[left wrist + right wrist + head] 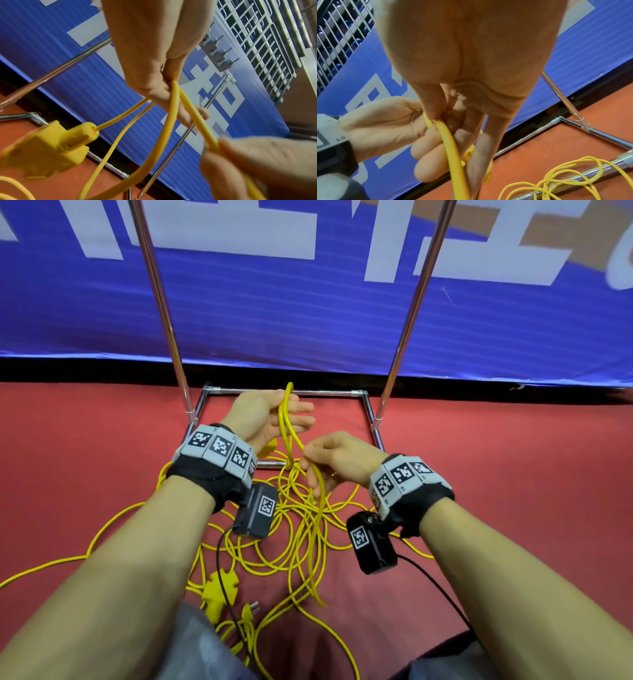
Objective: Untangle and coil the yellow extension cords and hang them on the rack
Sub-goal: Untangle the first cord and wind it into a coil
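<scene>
A loop of yellow extension cord (287, 419) stands up in my left hand (291, 409), with the thumb pinching it against the fingers (164, 81). A yellow socket block (48, 147) dangles below that hand. My right hand (310, 455) pinches one strand (447, 135) of the same cord just right of the left palm. The remaining cords lie in a tangle (298, 529) on the red floor beneath both hands. A second socket block (219, 587) and a plug (250, 609) lie near my knees. The chrome rack (164, 313) stands right behind the hands.
The rack's base frame (370, 412) rests on the red floor (513, 491), with some cord lying over its near bar. A blue banner (308, 320) forms a wall behind it. A wire grid (265, 47) shows above the banner. One cord trails off left (68, 559).
</scene>
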Available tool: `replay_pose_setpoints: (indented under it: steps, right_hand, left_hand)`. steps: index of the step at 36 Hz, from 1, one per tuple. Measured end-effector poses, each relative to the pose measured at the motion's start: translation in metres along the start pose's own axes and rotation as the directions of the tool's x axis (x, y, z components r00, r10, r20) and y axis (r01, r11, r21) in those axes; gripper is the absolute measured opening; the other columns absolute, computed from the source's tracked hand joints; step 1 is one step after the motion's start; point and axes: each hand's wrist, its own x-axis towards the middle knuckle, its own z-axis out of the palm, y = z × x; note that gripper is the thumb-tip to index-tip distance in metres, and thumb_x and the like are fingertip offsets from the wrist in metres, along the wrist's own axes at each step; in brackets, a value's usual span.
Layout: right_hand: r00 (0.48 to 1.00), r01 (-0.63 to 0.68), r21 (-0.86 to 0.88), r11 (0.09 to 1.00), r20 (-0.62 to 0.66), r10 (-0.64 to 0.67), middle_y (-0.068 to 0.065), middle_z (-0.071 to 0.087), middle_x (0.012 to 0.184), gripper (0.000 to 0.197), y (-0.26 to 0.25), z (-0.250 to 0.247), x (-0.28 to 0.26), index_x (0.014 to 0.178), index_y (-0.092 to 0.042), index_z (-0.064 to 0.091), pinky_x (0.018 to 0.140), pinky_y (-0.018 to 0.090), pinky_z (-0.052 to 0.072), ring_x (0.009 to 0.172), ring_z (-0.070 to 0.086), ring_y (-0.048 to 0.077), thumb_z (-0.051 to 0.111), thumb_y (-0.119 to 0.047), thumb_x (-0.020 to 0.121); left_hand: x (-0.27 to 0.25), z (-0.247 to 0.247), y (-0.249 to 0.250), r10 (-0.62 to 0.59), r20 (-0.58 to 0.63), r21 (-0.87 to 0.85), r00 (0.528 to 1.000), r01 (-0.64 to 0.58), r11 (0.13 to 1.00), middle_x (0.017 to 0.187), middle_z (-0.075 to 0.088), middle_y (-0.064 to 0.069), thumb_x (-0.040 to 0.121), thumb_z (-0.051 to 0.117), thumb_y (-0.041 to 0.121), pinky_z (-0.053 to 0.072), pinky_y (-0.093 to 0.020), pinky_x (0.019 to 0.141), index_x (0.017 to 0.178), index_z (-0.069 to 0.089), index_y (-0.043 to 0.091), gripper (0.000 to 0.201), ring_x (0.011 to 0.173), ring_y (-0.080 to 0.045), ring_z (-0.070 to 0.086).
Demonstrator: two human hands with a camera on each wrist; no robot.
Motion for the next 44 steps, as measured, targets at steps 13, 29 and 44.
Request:
replay_pose_setpoints:
  steps: [13,29,44]
  right_hand:
    - [0.997,0.046,0.087,0.995,-0.067,-0.040,0.008,0.062,0.056,0.031,-0.009,0.005,0.014,0.082,-0.005,0.054,0.047,0.025,0.050,0.044,0.061,0.019,0.035,-0.017,0.104]
    - [0.999,0.029,-0.092,0.995,-0.013,-0.030,-0.003,0.055,0.047,0.030,0.007,0.008,0.012,0.094,-0.003,0.061,0.050,0.028,0.039,0.037,0.046,0.010,0.040,-0.021,0.104]
    - [0.978,-0.182,-0.119,0.976,-0.121,0.167,0.003,0.051,0.052,0.046,0.039,-0.023,-0.003,0.064,-0.012,0.058,0.059,0.029,0.043,0.053,0.049,0.019,0.057,-0.048,0.091]
  left_hand:
    - [-0.001,0.006,-0.007,-0.010,-0.080,0.003,0.997,0.010,1.000,0.058,0.066,-0.005,0.104,0.036,0.012,0.058,-0.034,0.060,0.090,0.057,-0.003,0.029,0.051,-0.018,0.067]
    - [0.003,0.007,-0.002,-0.028,-0.091,-0.264,0.995,0.003,0.964,0.056,0.052,-0.003,0.106,0.031,0.020,0.049,-0.023,0.043,0.089,0.052,0.003,0.031,0.035,-0.010,0.042]
    - [0.003,-0.030,0.020,0.049,-0.189,-0.359,0.981,-0.116,0.926,0.043,0.032,0.008,0.106,0.028,0.019,0.019,-0.016,0.031,0.084,0.047,0.006,0.033,0.030,-0.002,0.022]
